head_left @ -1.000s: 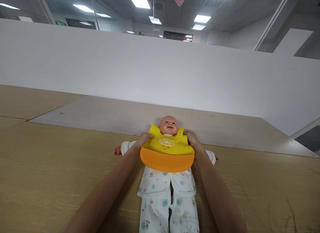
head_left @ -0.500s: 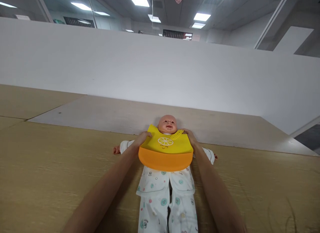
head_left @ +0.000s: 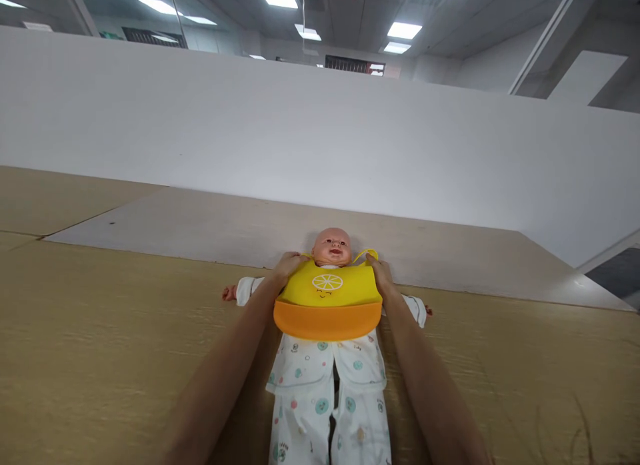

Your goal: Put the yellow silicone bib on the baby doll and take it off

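A baby doll [head_left: 333, 247] lies face up with its arms spread, dressed in white clothes with a dotted print. Across its chest rests a yellow bib [head_left: 327, 284] with a citrus slice drawing and an orange catch pocket [head_left: 327, 320] at the bottom. My left hand [head_left: 291, 264] is closed on the bib's upper left corner, beside the doll's neck. At the upper right corner, my right hand [head_left: 380, 272] pinches the bib near its neck strap [head_left: 369, 252], which curves up off the doll. Some of my fingers are hidden beneath the bib.
The doll lies on a wood-toned surface [head_left: 125, 332]. Beyond its head runs a grey panel [head_left: 225, 215], then a white low wall [head_left: 300, 132] with glass panes above it.
The right neck strap lay flat across the bib's front; now it is lifted and bent outward by my right hand. My left hand has shifted slightly up along the bib's corner.
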Demonstrator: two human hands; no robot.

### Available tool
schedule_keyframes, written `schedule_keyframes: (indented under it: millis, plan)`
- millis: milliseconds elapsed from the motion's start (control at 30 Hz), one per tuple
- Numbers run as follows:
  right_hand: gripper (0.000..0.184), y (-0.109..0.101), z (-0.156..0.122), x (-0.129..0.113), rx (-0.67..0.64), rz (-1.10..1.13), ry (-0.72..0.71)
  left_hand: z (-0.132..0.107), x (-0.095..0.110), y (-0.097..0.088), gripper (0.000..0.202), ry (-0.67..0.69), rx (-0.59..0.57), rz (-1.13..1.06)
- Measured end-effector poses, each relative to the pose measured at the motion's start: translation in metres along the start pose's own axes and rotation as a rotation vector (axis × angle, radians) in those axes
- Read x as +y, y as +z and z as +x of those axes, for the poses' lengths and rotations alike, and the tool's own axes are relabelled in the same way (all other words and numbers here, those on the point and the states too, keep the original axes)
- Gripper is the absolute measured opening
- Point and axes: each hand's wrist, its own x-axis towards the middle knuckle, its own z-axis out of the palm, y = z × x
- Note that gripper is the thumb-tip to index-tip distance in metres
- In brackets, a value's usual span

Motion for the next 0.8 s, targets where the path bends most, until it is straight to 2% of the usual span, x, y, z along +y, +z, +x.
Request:
schedule_keyframes:
  millis: [67,200,367,433,500,633,700,800]
  plan:
    - [0.021,-0.001,0.001,0.001,0.033,-0.005,0.003,0.004,-0.002,0.002,0.008,-0.010,0.000,0.023]
    - [0.019,-0.001,0.001,0.001,-0.009,0.015,0.001,0.011,-0.003,0.002,0.015,-0.032,-0.044,-0.001]
    - [0.016,0.002,0.009,-0.001,-0.062,0.162,0.060,0.018,-0.004,-0.002,0.073,-0.066,-0.149,-0.131]
    - [0.014,0.002,0.016,-0.002,-0.058,0.237,0.085,0.018,-0.005,-0.003,0.086,-0.070,-0.170,-0.152]
    - [0.017,0.000,0.023,-0.002,-0.071,0.363,0.124,0.015,-0.005,-0.002,0.088,-0.079,-0.225,-0.177]
    - [0.024,-0.004,0.034,-0.001,-0.070,0.563,0.220,0.009,-0.004,0.002,0.076,-0.092,-0.293,-0.233]
    - [0.024,-0.004,0.038,0.002,-0.014,0.509,0.217,0.009,-0.004,0.003,0.070,-0.074,-0.288,-0.239]
    - [0.022,0.001,0.045,0.009,0.006,0.328,0.092,0.011,-0.006,0.003,0.068,-0.059,-0.297,-0.229]
